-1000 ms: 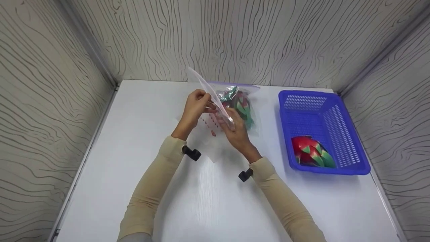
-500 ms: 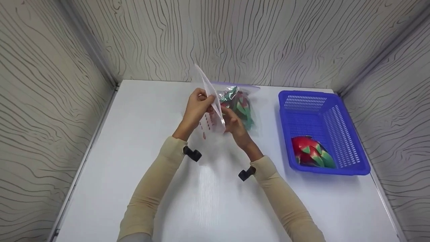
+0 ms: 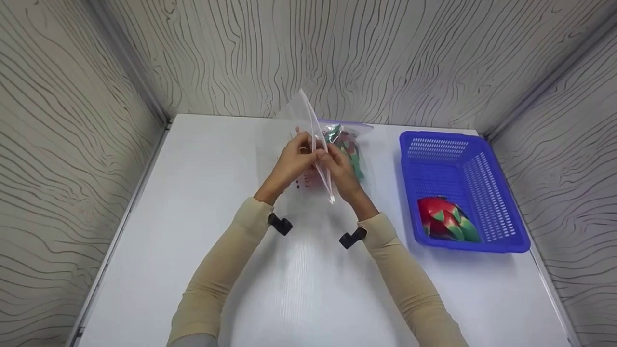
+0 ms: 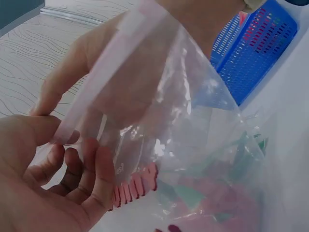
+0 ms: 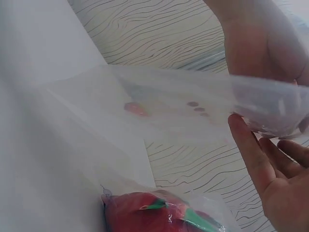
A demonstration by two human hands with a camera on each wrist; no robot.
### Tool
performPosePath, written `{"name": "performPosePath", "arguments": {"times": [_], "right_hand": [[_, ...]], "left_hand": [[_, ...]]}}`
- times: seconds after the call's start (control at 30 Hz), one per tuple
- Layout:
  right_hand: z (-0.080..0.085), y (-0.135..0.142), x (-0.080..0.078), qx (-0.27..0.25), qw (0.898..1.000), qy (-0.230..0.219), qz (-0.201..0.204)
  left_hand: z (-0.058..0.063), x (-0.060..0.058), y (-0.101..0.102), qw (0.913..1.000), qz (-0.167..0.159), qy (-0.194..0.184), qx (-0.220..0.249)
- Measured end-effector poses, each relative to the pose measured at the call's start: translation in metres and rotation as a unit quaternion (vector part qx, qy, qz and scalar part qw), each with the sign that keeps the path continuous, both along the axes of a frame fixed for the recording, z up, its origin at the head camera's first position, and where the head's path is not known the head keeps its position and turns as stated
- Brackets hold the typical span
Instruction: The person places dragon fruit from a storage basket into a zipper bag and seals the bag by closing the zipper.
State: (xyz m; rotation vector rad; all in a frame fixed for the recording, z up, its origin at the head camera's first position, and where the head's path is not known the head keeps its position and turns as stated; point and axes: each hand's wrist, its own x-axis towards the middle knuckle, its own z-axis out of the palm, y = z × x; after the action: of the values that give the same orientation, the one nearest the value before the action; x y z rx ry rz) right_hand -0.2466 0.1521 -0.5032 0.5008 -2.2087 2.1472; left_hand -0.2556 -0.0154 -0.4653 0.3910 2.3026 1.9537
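Head view: above table (image 3: 308,299), L hand (image 3: 290,161) & R hand (image 3: 343,172) are close together, both pinching zip edge of clear bag (image 3: 300,108). Just beside lies second bag (image 3: 357,126) w/ red-green contents; blue basket (image 3: 470,246) on R side holds a similar item (image 3: 444,218).

L wrist view: L hand grips the bag edge.

R wrist view: R hand touches bag's edge.

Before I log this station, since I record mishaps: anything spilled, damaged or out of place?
Nothing stands out. The left hand and right hand hold a clear bag near its zip edge, another bag lies beyond, and fruit lies inside the blue basket. No spill or tear shows, though the hands hide some areas.
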Motion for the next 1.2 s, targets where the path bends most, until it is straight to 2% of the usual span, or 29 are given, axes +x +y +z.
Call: {"name": "performPosePath", "arguments": {"times": [0.17, 0.33, 0.57, 0.77, 0.9, 1.03, 1.2], "right_hand": [[0.001, -0.001, -0.002, 0.007, 0.999, 0.001, -0.045], [-0.002, -0.003, -0.006, 0.028, 0.994, 0.023, -0.099], [-0.006, -0.005, -0.009, 0.05, 0.989, 0.048, -0.133], [-0.006, 0.0, -0.013, 0.083, 0.978, 0.068, -0.179], [-0.008, 0.007, -0.014, 0.106, 0.972, 0.063, -0.201], [-0.008, 0.014, -0.016, 0.113, 0.971, 0.031, -0.208], [-0.01, 0.023, -0.02, 0.134, 0.968, 0.014, -0.21]], "left_hand": [[-0.001, 0.0, -0.001, 0.9996, 0.005, 0.002, -0.029], [-0.004, -0.001, -0.005, 0.9983, 0.006, 0.022, -0.053], [-0.008, -0.003, -0.009, 0.9982, 0.019, 0.027, -0.05], [-0.006, -0.003, -0.014, 0.9979, 0.029, 0.023, -0.053], [-0.004, -0.005, -0.02, 0.9987, 0.047, 0.008, -0.017], [0.0, -0.007, -0.029, 0.9974, 0.066, -0.002, 0.029], [0.004, -0.009, -0.042, 0.9951, 0.091, 0.0, 0.039]]}}
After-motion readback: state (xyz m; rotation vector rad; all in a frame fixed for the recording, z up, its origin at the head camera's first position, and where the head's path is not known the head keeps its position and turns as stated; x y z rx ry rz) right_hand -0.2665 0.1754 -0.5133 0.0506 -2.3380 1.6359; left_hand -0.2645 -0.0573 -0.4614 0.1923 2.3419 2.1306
